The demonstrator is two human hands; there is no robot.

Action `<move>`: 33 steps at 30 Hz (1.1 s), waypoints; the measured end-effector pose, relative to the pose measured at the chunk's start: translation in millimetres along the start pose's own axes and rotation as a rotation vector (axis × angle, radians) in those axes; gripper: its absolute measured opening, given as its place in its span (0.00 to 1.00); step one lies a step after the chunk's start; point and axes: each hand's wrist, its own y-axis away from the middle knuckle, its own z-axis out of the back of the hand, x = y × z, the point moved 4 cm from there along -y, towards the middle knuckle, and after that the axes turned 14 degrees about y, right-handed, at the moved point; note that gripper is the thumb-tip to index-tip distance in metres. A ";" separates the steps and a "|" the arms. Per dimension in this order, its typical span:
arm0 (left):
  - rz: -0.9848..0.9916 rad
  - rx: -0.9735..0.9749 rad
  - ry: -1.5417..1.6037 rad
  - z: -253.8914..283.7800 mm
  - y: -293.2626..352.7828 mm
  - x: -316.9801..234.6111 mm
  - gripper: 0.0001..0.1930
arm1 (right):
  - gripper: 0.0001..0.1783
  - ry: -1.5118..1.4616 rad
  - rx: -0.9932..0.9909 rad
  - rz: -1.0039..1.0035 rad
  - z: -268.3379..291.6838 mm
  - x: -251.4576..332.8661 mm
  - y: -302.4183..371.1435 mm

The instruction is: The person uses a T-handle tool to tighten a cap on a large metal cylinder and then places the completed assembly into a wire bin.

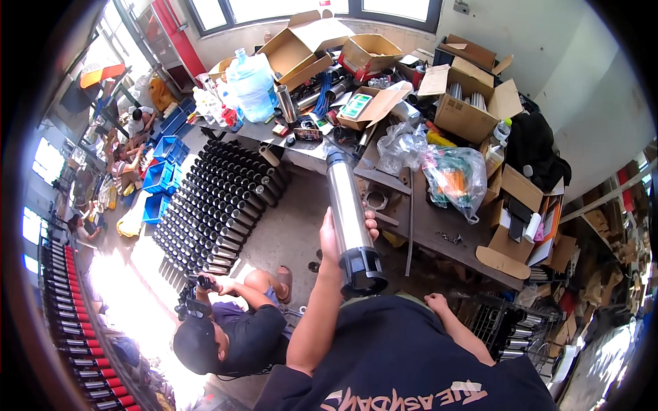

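My left hand point(334, 240) is wrapped around a long shiny steel cylinder point(349, 200) with black end pieces. The cylinder is tilted, its slotted black end close to my chest and its other end over the workbench edge. My right hand point(435, 302) hangs low beside my body, near the bench's front edge. Its fingers are small and partly hidden, so I cannot make out whether they hold anything. Beyond the steel cylinder, a clear plastic bag point(454, 179) with green and orange contents lies on the workbench point(449, 253).
A co-worker in a dark cap point(195, 342) crouches at my left, hands on a black part. Past them stand many upright black-ended tubes point(212, 205). Cardboard boxes point(466, 109), a blue water jug point(252, 85) and loose parts crowd the bench. Blue crates point(161, 178) stand farther left.
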 end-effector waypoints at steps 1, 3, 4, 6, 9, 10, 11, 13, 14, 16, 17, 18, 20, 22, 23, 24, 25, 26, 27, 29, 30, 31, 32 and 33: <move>0.026 0.019 0.043 -0.2 -1.0 2.3 0.34 | 0.20 -0.004 -0.011 0.002 -1.2 -2.6 -2.9; 0.047 0.001 0.002 -1.5 -6.5 6.6 0.34 | 0.19 -0.080 -0.026 0.028 -9.3 -8.8 -20.3; 0.031 -0.012 -0.031 -1.7 -5.1 5.8 0.34 | 0.18 -0.111 -0.025 0.049 -11.6 -7.8 -19.6; 0.046 0.046 -0.115 -2.8 -6.7 9.0 0.32 | 0.15 -0.449 0.096 0.001 -19.1 -10.2 -40.9; 0.026 -0.078 -0.122 1.9 -1.0 -0.8 0.31 | 0.13 -0.370 0.087 0.086 -0.2 36.0 -40.2; 0.039 -0.155 -0.163 -4.4 -12.2 11.1 0.39 | 0.15 -0.287 -0.017 0.161 6.0 29.2 -57.4; 0.049 -0.169 -0.154 -1.9 -13.8 15.5 0.39 | 0.22 -0.219 -0.051 0.193 11.2 40.3 -62.1; 0.024 -0.190 -0.142 1.7 -10.0 8.0 0.38 | 0.36 -0.287 -0.047 0.241 23.2 89.3 -45.0; 0.046 -0.187 -0.112 0.6 -8.3 8.3 0.38 | 0.40 -0.334 0.001 0.243 28.3 109.7 -37.7; 0.053 -0.184 -0.101 6.3 -9.5 6.1 0.38 | 0.48 -0.430 0.095 0.242 35.6 139.7 -29.5; 0.060 -0.181 -0.083 6.9 -9.1 5.8 0.38 | 0.50 -0.409 0.094 0.228 40.5 149.7 -24.7; 0.064 -0.192 -0.076 9.4 -9.9 4.0 0.38 | 0.52 -0.388 0.091 0.210 43.8 156.5 -21.0; 0.134 -0.169 -0.039 5.0 -22.8 22.9 0.38 | 0.52 -0.221 -0.084 0.166 44.3 132.0 -47.6; 0.099 -0.143 -0.002 8.3 -12.2 11.7 0.36 | 0.49 -0.035 -0.151 0.124 47.5 152.1 -19.4; 0.076 -0.114 0.000 5.6 -9.7 13.9 0.34 | 0.48 0.052 -0.194 0.089 54.2 158.6 -5.8; 0.085 -0.103 0.032 0.5 -8.3 20.6 0.34 | 0.45 0.004 -0.259 0.082 55.4 153.5 0.4; 0.099 -0.092 0.065 -2.3 -8.8 27.3 0.34 | 0.45 -0.025 -0.238 0.062 51.6 141.9 -0.7; 0.122 -0.066 0.087 -3.2 -10.8 32.2 0.35 | 0.45 -0.055 -0.216 0.043 48.4 131.5 -2.6; 0.126 -0.049 0.067 -3.1 -10.6 32.7 0.35 | 0.45 -0.075 -0.188 0.025 45.4 121.0 -0.1; 0.133 -0.013 0.026 -5.1 -11.9 33.7 0.36 | 0.44 -0.147 -0.176 -0.044 42.2 105.1 1.3; 0.118 -0.016 -0.064 -5.1 -11.9 30.4 0.37 | 0.43 -0.162 -0.183 -0.079 40.5 94.9 3.4; 0.077 -0.086 -0.194 -6.5 -12.0 29.1 0.37 | 0.43 -0.172 -0.189 -0.125 36.8 79.2 6.8; 0.039 -0.115 -0.350 -9.8 -14.9 24.7 0.36 | 0.42 -0.179 -0.213 -0.133 35.7 67.4 7.4; 0.012 -0.150 -0.501 -9.1 -17.9 23.6 0.36 | 0.40 -0.194 -0.240 -0.185 32.4 49.2 9.2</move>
